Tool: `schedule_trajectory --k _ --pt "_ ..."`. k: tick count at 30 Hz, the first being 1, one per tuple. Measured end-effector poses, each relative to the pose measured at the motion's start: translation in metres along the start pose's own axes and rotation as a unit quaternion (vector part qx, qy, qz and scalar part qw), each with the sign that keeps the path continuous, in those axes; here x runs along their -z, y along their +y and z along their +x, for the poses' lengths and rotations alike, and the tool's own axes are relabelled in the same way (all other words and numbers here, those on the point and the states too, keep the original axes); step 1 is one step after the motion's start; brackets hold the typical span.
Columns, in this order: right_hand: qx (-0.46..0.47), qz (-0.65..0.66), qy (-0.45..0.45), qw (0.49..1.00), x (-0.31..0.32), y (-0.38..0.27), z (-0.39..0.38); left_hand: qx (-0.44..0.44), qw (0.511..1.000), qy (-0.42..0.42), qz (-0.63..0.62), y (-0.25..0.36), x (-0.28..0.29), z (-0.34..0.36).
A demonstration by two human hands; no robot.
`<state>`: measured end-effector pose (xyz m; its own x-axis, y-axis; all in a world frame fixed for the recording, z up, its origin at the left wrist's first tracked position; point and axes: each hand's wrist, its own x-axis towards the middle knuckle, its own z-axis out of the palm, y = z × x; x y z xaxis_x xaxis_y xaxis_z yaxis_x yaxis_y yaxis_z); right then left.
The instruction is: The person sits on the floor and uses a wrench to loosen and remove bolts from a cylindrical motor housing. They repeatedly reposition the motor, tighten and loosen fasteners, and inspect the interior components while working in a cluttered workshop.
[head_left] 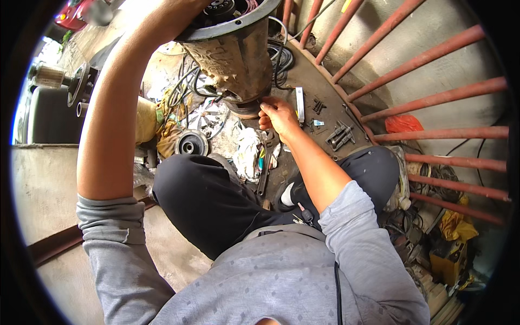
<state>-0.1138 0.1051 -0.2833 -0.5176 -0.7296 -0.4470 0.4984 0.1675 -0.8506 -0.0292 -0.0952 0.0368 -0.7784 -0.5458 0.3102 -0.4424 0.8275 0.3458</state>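
A big worn metal motor housing (230, 62) stands upright on the floor ahead of me. Its wide dark flange (244, 27) is at the top, with reddish wires (250, 6) and a round black part (219, 10) inside the opening. My left arm reaches up to the flange; only the wrist end of my left hand (181, 13) shows, and its fingers are hidden. Low on the housing's right side is my right hand (276, 115), its fingers curled in against the base. Whatever they pinch cannot be made out. An adjustable wrench (265, 165) lies below this hand.
Red metal bars (433, 108) run along the right. Several bolts (318, 106), metal puller-like parts (340, 135) and a white box (299, 104) lie right of the housing. A round flanged part (192, 143), rags (248, 154) and black cables (184, 86) are on the left.
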Motion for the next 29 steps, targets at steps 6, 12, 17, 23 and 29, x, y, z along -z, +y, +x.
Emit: schedule_trajectory --k 6,12,17,23,29 --pt "0.008 0.113 -0.072 0.991 0.006 0.021 0.013 -0.005 0.987 -0.041 -0.158 0.001 -0.004 -0.003" --pt "0.027 0.141 -0.080 0.986 0.001 0.031 0.024 -0.024 0.987 -0.009 -0.161 -0.007 -0.016 0.007" --pt "0.018 0.183 -0.120 0.976 -0.002 0.034 0.021 -0.034 0.980 -0.046 -0.191 -0.023 -0.015 0.012" --pt "0.029 0.197 -0.113 0.973 0.002 0.036 0.015 -0.047 0.997 -0.020 -0.062 -0.038 -0.011 0.016" --pt "0.039 0.156 -0.148 0.976 -0.003 0.033 0.041 -0.049 0.995 -0.033 -0.086 -0.050 -0.011 0.021"
